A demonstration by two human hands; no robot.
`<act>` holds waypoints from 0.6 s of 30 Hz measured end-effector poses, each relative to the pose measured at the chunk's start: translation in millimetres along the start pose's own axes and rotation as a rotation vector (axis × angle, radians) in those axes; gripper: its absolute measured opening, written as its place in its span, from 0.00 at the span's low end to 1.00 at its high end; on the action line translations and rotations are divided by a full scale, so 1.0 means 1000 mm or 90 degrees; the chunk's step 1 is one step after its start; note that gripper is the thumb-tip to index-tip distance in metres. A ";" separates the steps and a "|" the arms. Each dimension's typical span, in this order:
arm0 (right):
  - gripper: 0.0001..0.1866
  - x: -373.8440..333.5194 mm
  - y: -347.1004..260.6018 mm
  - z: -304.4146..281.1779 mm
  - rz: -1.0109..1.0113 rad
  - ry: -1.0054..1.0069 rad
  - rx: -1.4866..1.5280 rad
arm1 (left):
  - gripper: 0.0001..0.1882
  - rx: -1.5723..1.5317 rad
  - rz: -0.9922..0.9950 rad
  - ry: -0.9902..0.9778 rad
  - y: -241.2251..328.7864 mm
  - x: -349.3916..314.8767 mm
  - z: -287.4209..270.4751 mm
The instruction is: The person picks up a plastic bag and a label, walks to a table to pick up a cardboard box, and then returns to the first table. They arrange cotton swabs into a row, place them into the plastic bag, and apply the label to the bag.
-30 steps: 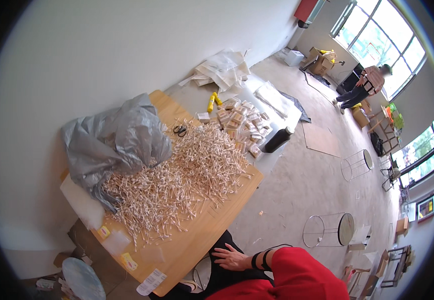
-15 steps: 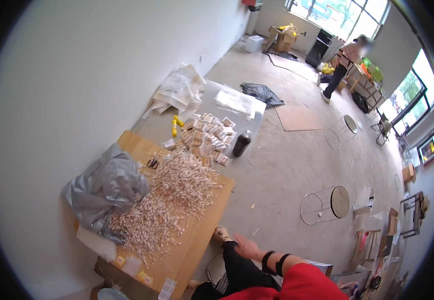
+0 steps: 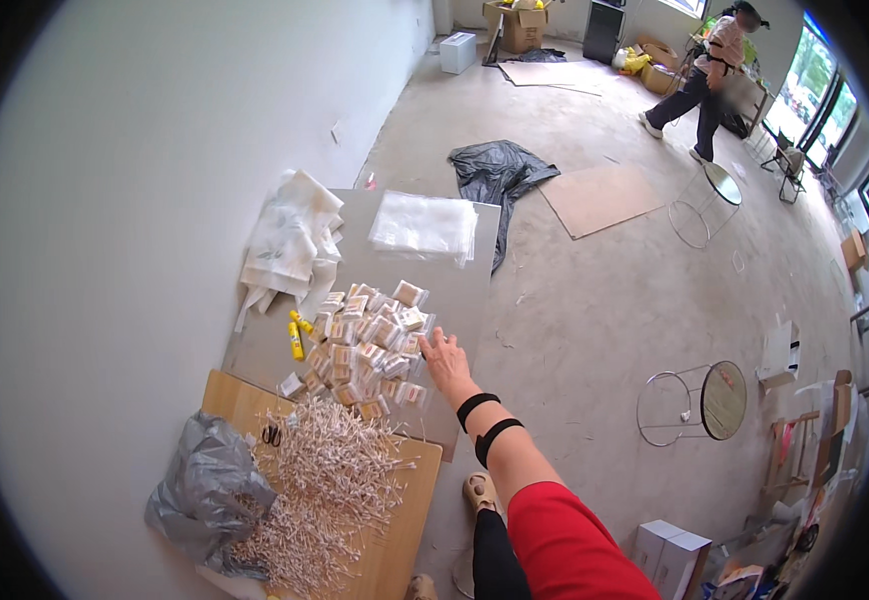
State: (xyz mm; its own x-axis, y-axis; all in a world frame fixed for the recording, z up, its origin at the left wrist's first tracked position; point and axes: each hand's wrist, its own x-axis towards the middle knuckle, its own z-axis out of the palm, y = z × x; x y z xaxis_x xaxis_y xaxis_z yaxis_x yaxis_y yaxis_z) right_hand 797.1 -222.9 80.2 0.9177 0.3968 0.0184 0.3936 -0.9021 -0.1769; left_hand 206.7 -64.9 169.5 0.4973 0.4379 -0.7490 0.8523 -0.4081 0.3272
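My right hand (image 3: 446,362) reaches out past the right side of a heap of small clear packs of cotton swabs (image 3: 365,345). Its fingers look spread, and a sliver of something dark shows beside them; most of that dark thing is hidden by the hand. My left hand is out of view. Nearer, a wide pile of loose cotton swabs (image 3: 330,480) covers much of a wooden board (image 3: 417,500). Against the pile lies a crumpled grey plastic bag (image 3: 205,485), with black-handled scissors (image 3: 272,434) at the pile's far edge.
The grey table (image 3: 355,230) also bears yellow tubes (image 3: 298,338), clear plastic bags (image 3: 421,225) and whitish sacking (image 3: 295,235). Round stools (image 3: 723,400) stand on the floor to the right. A person (image 3: 710,80) walks at the far right, beyond a cardboard sheet (image 3: 600,198).
My right hand has moved from beside my leg up and forward to the packs. The dark bottle that stood there is now mostly covered. The view has shifted, and the other person has moved.
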 end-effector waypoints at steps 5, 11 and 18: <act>0.11 0.004 0.016 0.002 -0.087 0.112 0.036 | 0.47 -0.033 0.025 -0.029 0.034 0.014 -0.011; 0.11 -0.091 0.030 -0.066 -0.085 0.085 0.156 | 0.47 -0.075 0.147 -0.108 0.078 0.030 -0.018; 0.18 -0.262 0.025 -0.220 -0.042 0.049 0.276 | 0.47 0.024 0.387 -0.362 0.149 0.051 -0.023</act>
State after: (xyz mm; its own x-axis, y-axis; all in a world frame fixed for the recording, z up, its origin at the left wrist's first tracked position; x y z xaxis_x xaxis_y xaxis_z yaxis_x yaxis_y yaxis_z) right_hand 578.8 -386.9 287.8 0.8992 0.4225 0.1139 0.4075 -0.7139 -0.5694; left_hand 362.9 -85.2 193.3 0.7025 -0.3341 -0.6284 0.4512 -0.4738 0.7563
